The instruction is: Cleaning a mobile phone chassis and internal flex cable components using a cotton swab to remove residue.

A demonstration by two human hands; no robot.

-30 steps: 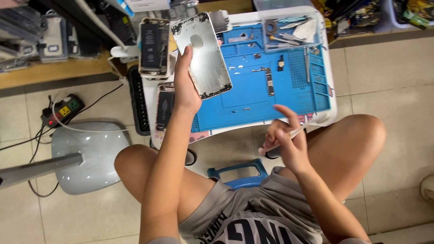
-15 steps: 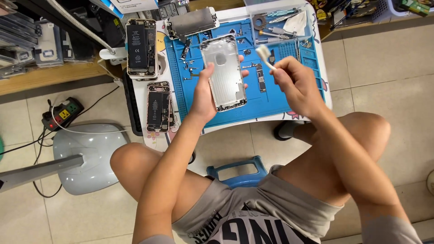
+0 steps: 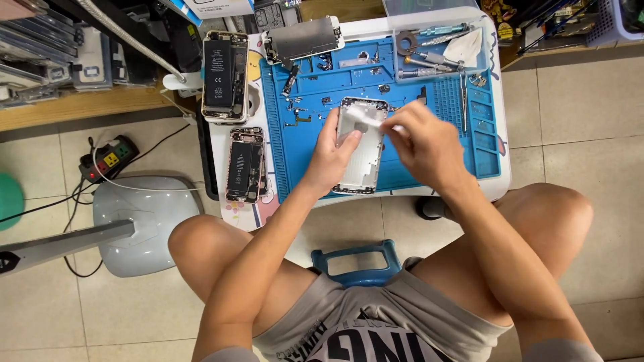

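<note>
A silver phone back housing (image 3: 365, 161) lies inside-up on the blue work mat (image 3: 315, 87). My left hand (image 3: 330, 159) grips its left edge, thumb on the inner face. My right hand (image 3: 426, 146) holds a small white brush (image 3: 362, 118) whose head rests on the upper inside of the housing.
Two opened phones with black batteries (image 3: 224, 75) (image 3: 245, 164) lie left of the mat. A detached screen panel (image 3: 303, 38) sits at the mat's top. A clear tray of screwdrivers (image 3: 436, 47) and tweezers (image 3: 463, 100) stand at the right. A grey lamp base (image 3: 144, 221) and power strip (image 3: 107, 159) are on the floor.
The housing came down from raised in my left hand onto the mat. My right hand moved up from my lap with the brush and brought it onto the housing.
</note>
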